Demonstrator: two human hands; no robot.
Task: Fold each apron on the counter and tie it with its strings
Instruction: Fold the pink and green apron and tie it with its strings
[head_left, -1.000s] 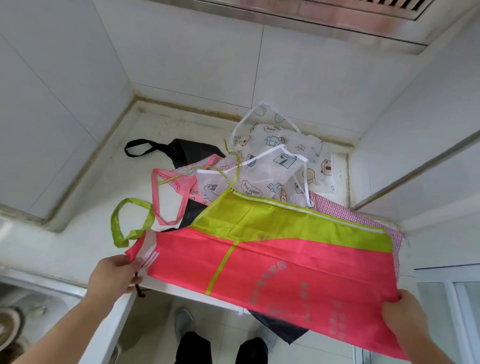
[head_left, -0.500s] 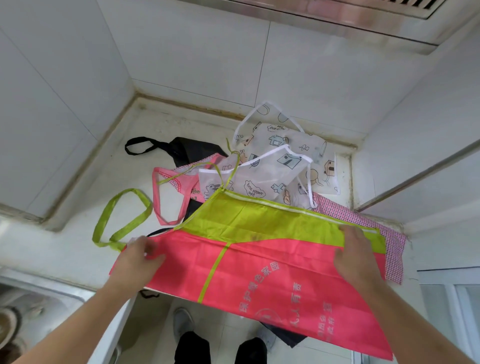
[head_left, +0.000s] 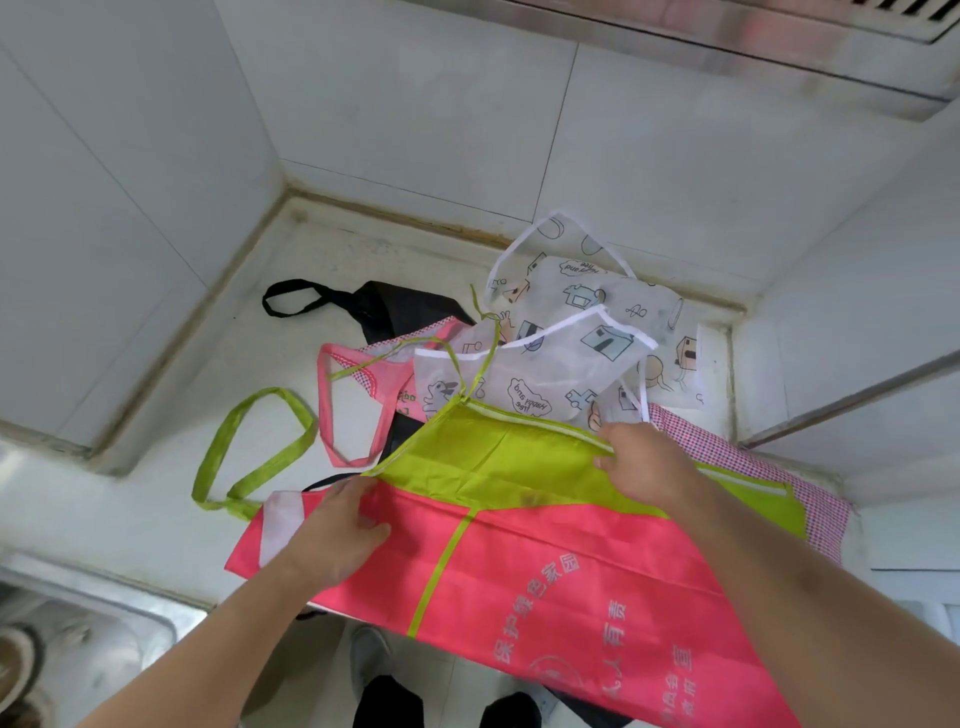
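A bright pink apron (head_left: 545, 561) with a lime green band (head_left: 493, 457) lies spread on the white counter (head_left: 218, 374), its lower part hanging over the front edge. Its green neck loop (head_left: 249, 457) lies to the left. My left hand (head_left: 332, 535) rests flat on the pink cloth near its left end. My right hand (head_left: 644, 462) pinches the far white-trimmed edge of the green band. Behind lie a white cartoon-print apron (head_left: 561, 364), a second one (head_left: 587, 275), a pink gingham apron (head_left: 384, 379) and a black apron (head_left: 395, 306).
White tiled walls close in the counter at the left, back and right. A steel sink (head_left: 88, 639) sits at the lower left. A range hood (head_left: 727, 31) hangs overhead. My shoes and the floor show below the counter's front edge.
My right hand left the apron's lower right hem and went up to the green band's far edge. My left hand slid right onto the pink cloth. The apron shifted a little onto the counter.
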